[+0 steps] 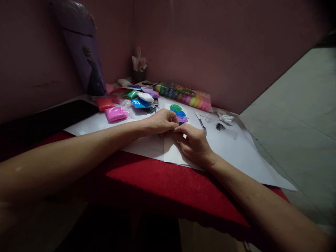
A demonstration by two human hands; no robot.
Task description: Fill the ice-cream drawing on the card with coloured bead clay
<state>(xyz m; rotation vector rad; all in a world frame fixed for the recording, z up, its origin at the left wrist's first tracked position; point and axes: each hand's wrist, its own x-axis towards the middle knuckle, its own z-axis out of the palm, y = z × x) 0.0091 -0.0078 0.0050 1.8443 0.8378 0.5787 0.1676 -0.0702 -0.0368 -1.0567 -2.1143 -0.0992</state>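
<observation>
My left hand (163,121) and my right hand (193,141) meet fingertip to fingertip over a cream card (173,151). The fingers of both hands are pinched together; whatever lies between them is hidden or too small to name. Just beyond my fingers, the card bears a green textured patch (175,107), a blue patch (178,113) and a purple patch (182,119), one below another. A dark bit shows beneath the purple, partly covered by my hands.
White paper (231,154) covers the red-clothed table (157,178). Pink (116,114), red (104,104) and blue (141,103) packets lie left. Behind is a multicoloured pack (183,95). A slim tool (201,123), black material (220,126) and crumpled tissue (225,117) lie right.
</observation>
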